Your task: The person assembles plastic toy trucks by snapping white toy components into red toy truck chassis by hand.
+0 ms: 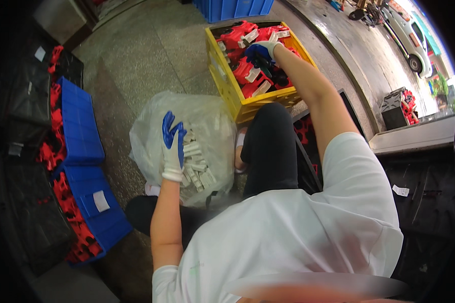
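My left hand (174,144), in a white glove with blue-coated fingers, is held over a clear plastic bag (149,118). Its fingers are spread, and nothing shows in them. Several white plastic parts (199,169) lie in the bag, just right of this hand. My right hand (262,51), gloved the same way, reaches into the yellow crate (268,98) ahead of me. Its fingers curl around something dark that I cannot make out. Red plastic parts (235,38) with white and black pieces on them fill the crate around it.
Blue bins (83,123) with red parts stand at the left, beside black crates. A blue crate (232,9) is beyond the yellow one. Next to my right leg sits a black crate (311,161) with red parts. Further right are another dark crate (393,108) and a white vehicle (409,38).
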`<state>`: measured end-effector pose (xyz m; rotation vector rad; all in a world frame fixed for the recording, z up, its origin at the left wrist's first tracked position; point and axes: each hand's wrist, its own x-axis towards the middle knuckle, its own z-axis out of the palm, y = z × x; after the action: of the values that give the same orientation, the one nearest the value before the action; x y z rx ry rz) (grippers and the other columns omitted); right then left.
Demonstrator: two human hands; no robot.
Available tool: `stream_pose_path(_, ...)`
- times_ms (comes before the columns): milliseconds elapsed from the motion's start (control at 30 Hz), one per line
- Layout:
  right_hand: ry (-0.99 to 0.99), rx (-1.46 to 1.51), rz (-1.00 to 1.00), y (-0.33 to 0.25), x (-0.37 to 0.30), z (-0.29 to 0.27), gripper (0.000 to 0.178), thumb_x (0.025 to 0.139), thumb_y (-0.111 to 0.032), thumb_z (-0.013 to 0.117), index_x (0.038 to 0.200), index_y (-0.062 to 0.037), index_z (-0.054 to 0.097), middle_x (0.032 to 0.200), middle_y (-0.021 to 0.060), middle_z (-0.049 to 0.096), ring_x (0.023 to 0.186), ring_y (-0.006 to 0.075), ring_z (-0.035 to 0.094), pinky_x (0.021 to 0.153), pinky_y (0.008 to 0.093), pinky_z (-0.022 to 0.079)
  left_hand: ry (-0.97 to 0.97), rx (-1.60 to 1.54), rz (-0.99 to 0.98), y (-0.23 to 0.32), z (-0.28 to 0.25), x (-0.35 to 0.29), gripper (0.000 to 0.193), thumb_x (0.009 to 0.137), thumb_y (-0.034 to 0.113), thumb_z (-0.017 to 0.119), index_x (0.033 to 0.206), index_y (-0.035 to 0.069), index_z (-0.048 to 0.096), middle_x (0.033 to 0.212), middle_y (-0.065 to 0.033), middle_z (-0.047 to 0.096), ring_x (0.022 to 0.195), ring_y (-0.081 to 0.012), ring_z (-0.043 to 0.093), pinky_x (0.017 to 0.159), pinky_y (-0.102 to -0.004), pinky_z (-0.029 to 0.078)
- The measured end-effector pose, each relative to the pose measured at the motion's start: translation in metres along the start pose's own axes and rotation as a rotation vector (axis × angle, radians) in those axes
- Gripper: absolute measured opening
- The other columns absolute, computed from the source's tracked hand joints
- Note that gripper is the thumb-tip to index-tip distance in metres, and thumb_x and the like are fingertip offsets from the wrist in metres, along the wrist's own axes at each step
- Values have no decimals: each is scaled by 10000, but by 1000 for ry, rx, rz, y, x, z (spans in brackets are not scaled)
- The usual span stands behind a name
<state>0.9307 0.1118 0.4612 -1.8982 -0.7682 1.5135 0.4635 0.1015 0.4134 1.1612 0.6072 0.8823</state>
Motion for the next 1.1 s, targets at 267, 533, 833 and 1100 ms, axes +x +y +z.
stream_pose_path(267,113,-825,-862,69,-125,6,224,733,-133,719,944,-95,654,841,55,642,760,141,612,655,325,521,-23,37,-247,-40,14,12,397,962,244,527,1295,30,500,1222,-73,559,1067,-183,556,896,-338,458)
stream_pose_path(533,460,-485,-606,62,-237,144,358,770,-298,684,1009,-34,642,909,174,642,875,310,628,791,380,495,-443,70,-286,-39,130,31,530,941,217,572,1392,21,377,1324,-98,488,1183,-148,474,980,-304,389)
stream_pose_path(833,942,-416,-157,134,-238,20,388,783,-305,627,1071,-45,642,941,183,670,850,281,660,762,384,503,-201,204,-574,-129,157,103,503,854,371,675,1226,72,515,1056,-6,574,885,-104,526,752,-237,404)
stream_pose_path(1100,1388,-618,-40,228,-204,-119,433,798,-396,611,1130,-119,618,1061,188,609,1033,366,571,900,439,449,-8,899,-130,-157,164,144,853,710,396,776,1337,-30,385,1289,-281,444,1195,-417,444,1016,-430,373)
